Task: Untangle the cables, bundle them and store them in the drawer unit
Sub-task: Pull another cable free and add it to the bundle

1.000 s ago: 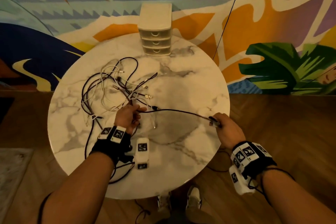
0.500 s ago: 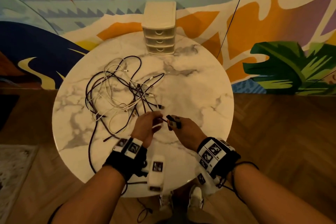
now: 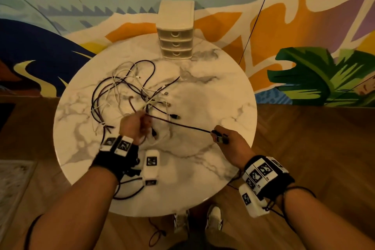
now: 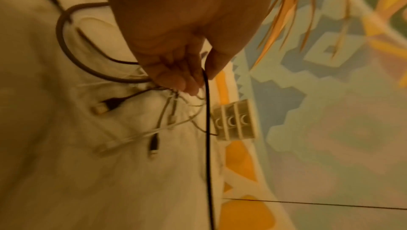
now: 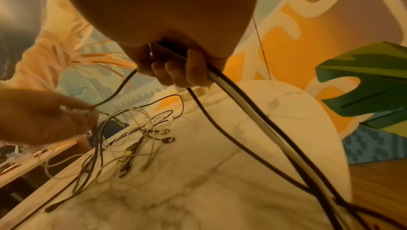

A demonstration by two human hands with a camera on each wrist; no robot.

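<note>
Here we read no brand or legible writing. Since half a second ago our hands have moved apart, drawing the dark cable (image 3: pixel 182 126) taut. Left hand (image 3: pixel 133 128) pinches it beside the tangle (image 3: pixel 125 91) on the surface (image 3: pixel 203 158); right hand (image 3: pixel 229 142) grips its plug. Drawer unit (image 3: pixel 176 32) stands behind, shut.

The head camera looks steeply down on a round table (image 3: pixel 213 95). Each wrist camera looks close along its palm across that table, both showing the cables (image 4: pixel 136 129) (image 5: pixel 136 146).
</note>
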